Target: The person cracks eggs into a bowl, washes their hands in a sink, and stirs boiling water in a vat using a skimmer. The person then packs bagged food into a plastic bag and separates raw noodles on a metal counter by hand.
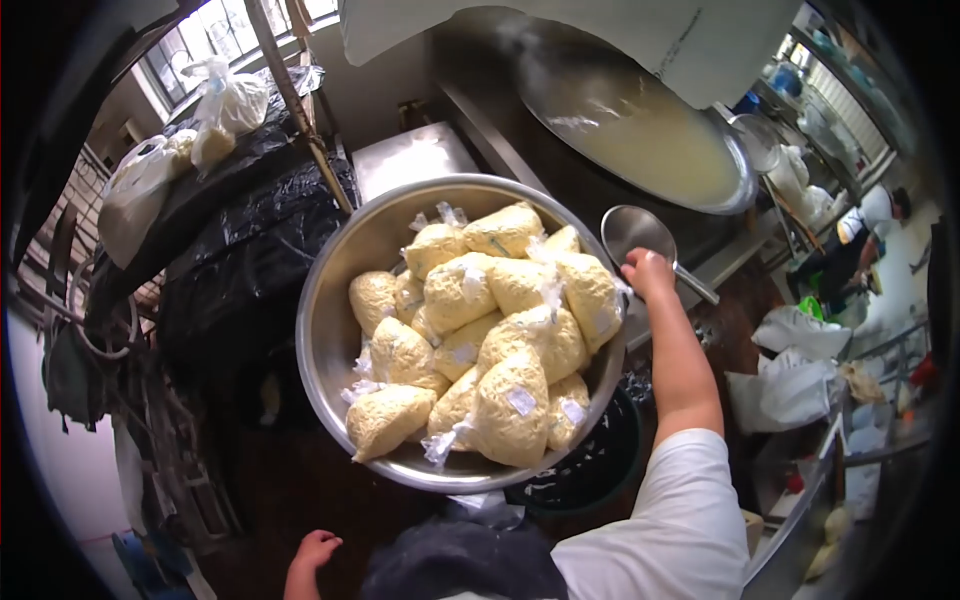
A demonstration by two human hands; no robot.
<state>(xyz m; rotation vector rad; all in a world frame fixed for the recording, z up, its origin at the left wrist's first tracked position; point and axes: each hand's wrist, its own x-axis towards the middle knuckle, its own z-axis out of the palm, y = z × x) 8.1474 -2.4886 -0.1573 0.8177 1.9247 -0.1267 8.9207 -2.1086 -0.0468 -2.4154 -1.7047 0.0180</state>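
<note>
A wide metal basin (318, 330) in front of me holds several clear plastic bags (515, 405) of pale yellow, crumbly-looking food, some with small white labels. To its upper right is a metal ladle (640, 228) with a round bowl and a short visible handle. My right hand (652, 274) reaches past the basin's right rim, fingers curled at the near edge of the ladle's bowl; the exact grip is partly hidden. Low on the left, apart from the basin, my left hand (318, 548) has its fingers curled in, with nothing visible in them.
Beyond the basin, a large wok (735, 190) contains cloudy yellowish liquid. A dark tub (600, 460) stands below the basin's right side. Black plastic sheeting (240, 270) and filled plastic bags (140, 190) are at left. White sacks (785, 390) and a bending person (860, 240) are at right.
</note>
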